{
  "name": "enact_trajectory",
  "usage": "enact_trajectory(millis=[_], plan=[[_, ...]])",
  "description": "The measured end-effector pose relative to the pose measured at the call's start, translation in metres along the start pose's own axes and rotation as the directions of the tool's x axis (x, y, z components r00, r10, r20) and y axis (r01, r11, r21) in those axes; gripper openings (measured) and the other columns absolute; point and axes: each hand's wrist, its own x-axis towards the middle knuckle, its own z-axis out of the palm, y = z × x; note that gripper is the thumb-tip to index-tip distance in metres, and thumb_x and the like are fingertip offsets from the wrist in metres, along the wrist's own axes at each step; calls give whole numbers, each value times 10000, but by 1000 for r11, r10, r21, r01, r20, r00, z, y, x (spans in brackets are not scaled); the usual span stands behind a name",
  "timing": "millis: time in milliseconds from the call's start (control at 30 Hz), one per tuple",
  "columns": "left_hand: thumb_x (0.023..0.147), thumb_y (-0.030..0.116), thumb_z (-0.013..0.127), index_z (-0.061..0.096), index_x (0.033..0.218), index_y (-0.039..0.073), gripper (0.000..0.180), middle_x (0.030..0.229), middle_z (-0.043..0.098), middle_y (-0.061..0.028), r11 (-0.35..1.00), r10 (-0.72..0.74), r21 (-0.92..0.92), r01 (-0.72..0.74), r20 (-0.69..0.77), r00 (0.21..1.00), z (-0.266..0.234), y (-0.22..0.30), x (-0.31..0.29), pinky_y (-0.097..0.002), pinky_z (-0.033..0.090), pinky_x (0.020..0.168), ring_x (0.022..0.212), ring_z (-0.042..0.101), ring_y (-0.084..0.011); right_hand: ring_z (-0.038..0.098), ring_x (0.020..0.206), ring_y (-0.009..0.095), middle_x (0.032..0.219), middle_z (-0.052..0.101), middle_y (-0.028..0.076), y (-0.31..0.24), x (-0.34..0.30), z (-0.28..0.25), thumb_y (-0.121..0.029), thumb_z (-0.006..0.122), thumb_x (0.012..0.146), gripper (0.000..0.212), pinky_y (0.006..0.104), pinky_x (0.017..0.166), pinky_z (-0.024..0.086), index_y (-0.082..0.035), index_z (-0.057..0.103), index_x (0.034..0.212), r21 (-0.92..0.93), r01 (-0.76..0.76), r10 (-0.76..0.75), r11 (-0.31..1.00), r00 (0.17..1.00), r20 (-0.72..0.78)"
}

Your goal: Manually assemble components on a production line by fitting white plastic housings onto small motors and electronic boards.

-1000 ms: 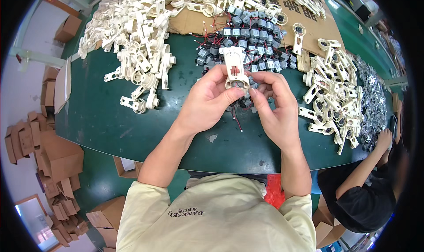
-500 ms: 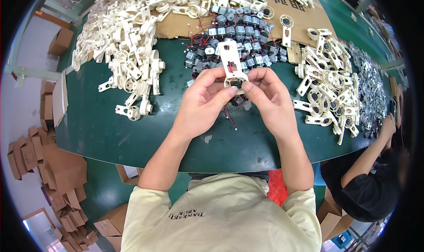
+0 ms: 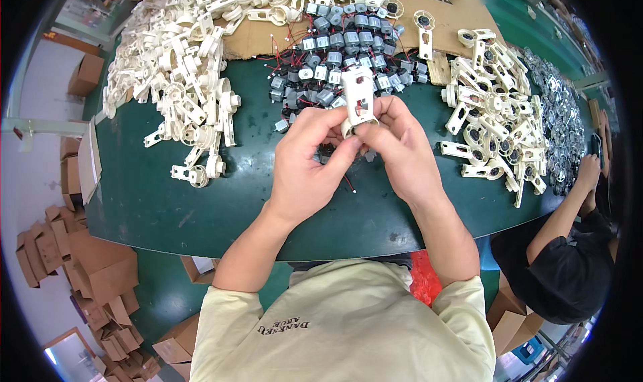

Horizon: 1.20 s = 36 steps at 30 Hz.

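My left hand (image 3: 309, 161) and my right hand (image 3: 396, 151) meet over the green table (image 3: 154, 208) and together pinch the lower end of a cream plastic bracket (image 3: 358, 94), which stands upright between my fingertips. A bit of red wire shows on the bracket's face. Just behind it lies a heap of small grey motors with red and black leads (image 3: 341, 53). One thin loose lead (image 3: 349, 186) lies on the table under my hands.
A big pile of cream brackets (image 3: 187, 80) fills the left, another (image 3: 492, 120) the right. Flat cardboard (image 3: 462, 13) lies at the back. Metal parts (image 3: 562, 120) sit far right, where another person's arm (image 3: 562, 221) reaches. Cardboard boxes (image 3: 87, 268) stand on the floor left.
The view has shifted, so my hands and the bracket sit slightly higher in the picture. My grip on the bracket stays the same.
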Motion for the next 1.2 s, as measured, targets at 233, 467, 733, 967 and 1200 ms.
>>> enact_trajectory(millis=[233,467,733,967,1200], plan=[[876,-22,647,533,1213,-37,356,1017,616,-77,877,-262,-411,250,29,965,4,6,0,-268,535,799,904,627,-130,571,898,84,1004,598,40,-6,-3,-1,-65,612,931,249,239,772,478,-4,501,1146,22,27,-28,999,998,59],[846,23,717,513,992,16,251,866,592,-30,970,-79,-235,67,-40,996,0,-9,5,-230,482,622,724,561,-63,572,915,84,1025,594,59,1,1,4,5,545,955,222,238,804,488,1,474,1165,-57,117,-110,992,987,116],[838,69,711,608,1006,10,206,990,589,-107,885,92,466,-9,-155,984,-43,-2,19,-310,505,723,826,629,-212,557,833,99,975,605,64,-8,19,-45,-39,593,929,224,237,734,460,-6,512,1135,-470,188,-279,862,951,-131],[752,126,752,631,977,25,275,1077,527,-136,364,88,839,404,-463,882,-104,-25,13,-454,363,864,1036,497,-321,551,856,182,1063,589,107,-33,17,-88,-133,590,945,349,298,739,470,2,531,1261,-901,130,-760,414,595,-263],[747,129,764,670,948,59,233,971,564,-117,533,220,821,205,-368,903,-86,-10,20,-428,390,787,920,532,-307,608,764,325,897,615,175,-1,9,-34,-89,723,798,333,412,705,497,23,571,1073,-949,148,-410,277,912,22]])
